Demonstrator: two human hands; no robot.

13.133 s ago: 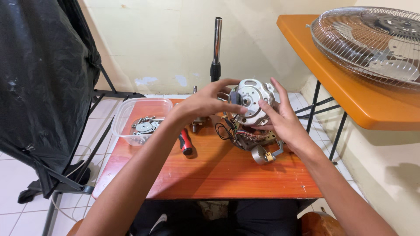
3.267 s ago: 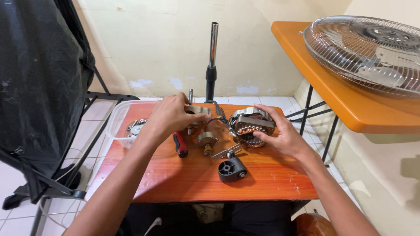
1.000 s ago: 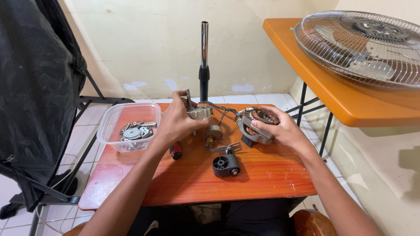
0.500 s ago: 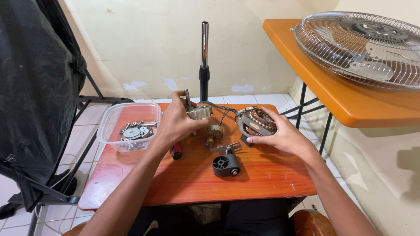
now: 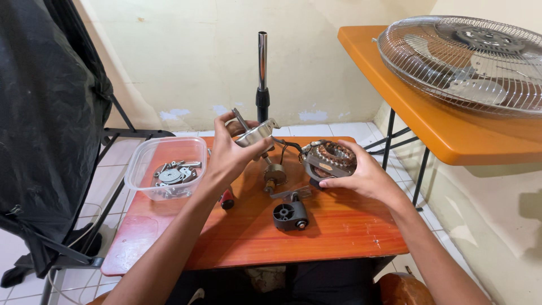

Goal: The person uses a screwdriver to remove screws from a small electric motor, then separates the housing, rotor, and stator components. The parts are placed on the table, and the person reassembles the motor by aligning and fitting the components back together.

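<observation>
Since half a second ago, your left hand [image 5: 228,155] has lifted the metal motor cover [image 5: 255,134] slightly higher above the far edge of the desk [image 5: 339,226], and your right hand [image 5: 361,175] has settled closer around the stator [image 5: 330,160].

Left hand: clenched on the metal motor cover, a shaft or pin protruding upward from it, held clear of the desk surface. Right hand: grasping the stator with its copper windings, near the far right part of the desk; dark wires run from it toward the cover.

Progress, as judged from the layout: the motor is already apart. The rotor [image 5: 274,175] stands near the desk centre, a black mount part [image 5: 289,215] lies nearer the front edge, and a red-handled tool [image 5: 227,199] lies partly hidden beneath your left forearm. The fan guard [image 5: 463,56] rests on the orange side table [image 5: 451,141] to your right. Nothing has been refitted.

Containers: one clear plastic box [image 5: 141,175] at the far left corner of the desk, holding loose screws and small metal fittings; an exact count cannot be made. A chrome pole [image 5: 262,62] stands beyond the far edge.
</observation>
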